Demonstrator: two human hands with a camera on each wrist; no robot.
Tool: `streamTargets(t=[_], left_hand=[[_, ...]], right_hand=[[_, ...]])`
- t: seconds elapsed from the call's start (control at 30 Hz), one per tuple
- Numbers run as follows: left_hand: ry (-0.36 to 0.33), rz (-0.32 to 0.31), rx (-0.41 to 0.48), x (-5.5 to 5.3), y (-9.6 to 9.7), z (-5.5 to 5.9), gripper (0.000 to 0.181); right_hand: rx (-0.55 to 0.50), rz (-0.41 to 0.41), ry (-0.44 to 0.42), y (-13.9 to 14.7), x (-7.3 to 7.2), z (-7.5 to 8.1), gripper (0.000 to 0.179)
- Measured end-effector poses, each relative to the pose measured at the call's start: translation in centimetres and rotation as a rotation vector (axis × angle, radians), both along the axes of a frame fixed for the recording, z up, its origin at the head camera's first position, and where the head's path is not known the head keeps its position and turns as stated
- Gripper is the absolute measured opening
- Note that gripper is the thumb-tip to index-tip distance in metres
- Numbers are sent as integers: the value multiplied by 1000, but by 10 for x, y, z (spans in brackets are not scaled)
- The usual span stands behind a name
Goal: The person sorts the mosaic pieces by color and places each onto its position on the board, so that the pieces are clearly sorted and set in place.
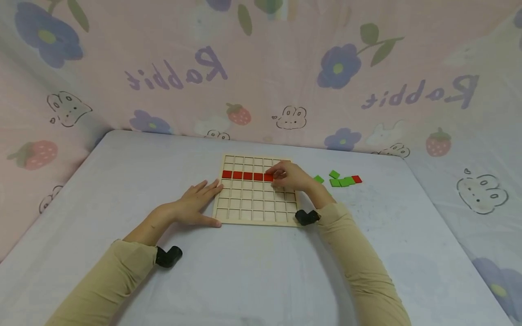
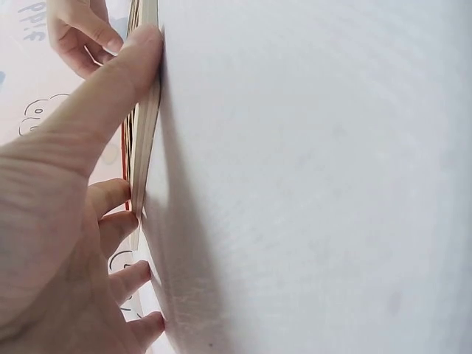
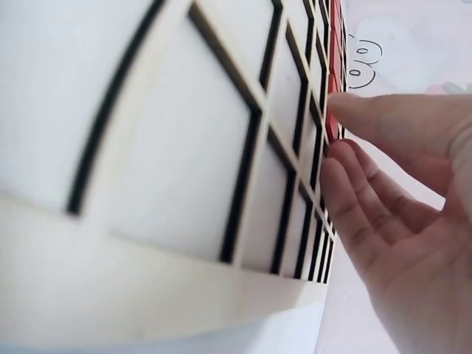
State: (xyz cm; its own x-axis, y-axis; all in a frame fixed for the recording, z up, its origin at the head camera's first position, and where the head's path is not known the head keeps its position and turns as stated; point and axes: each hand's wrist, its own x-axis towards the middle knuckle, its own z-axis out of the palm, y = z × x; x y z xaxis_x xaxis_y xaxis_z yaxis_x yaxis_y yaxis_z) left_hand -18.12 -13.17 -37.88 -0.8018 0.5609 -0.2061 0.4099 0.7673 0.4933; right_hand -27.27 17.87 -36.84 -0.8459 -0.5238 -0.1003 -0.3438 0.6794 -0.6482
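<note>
A wooden grid board [image 1: 246,216] lies on the table, with a row of red square tiles [image 1: 237,175] set in its cells. My right hand [image 1: 290,175] reaches over the board's right side, thumb and fingers curled around the red tile [image 3: 332,110] at the right end of that row. The fingertips partly cover this tile. My left hand [image 1: 195,204] is spread at the board's left edge. Its thumb presses the near left corner and two fingertips touch the side, as the left wrist view shows; the other fingers rest on the table.
Right of the board lie several loose green tiles [image 1: 335,183] and one red tile [image 1: 356,179]; my right forearm partly hides some. A white cloth covers the table [image 1: 253,267]. A printed curtain [image 1: 261,81] hangs behind and along the sides.
</note>
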Motion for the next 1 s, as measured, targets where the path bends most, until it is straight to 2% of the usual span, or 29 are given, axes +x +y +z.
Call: streamTargets(t=[0.1, 0.63, 0.77, 1.0], left_hand=[[-5, 1, -5, 0, 0, 0, 102], [2, 4, -9, -1, 0, -1, 102], [2, 2, -4, 0, 0, 0, 102], [0, 6, 1, 2, 0, 2, 101]], right_hand=[[-10, -18, -18, 2, 2, 0, 39], [-123, -71, 1, 21, 7, -4, 36], [-130, -76, 11, 25, 10, -3, 37], [-124, -135, 17, 31, 11, -1, 37]])
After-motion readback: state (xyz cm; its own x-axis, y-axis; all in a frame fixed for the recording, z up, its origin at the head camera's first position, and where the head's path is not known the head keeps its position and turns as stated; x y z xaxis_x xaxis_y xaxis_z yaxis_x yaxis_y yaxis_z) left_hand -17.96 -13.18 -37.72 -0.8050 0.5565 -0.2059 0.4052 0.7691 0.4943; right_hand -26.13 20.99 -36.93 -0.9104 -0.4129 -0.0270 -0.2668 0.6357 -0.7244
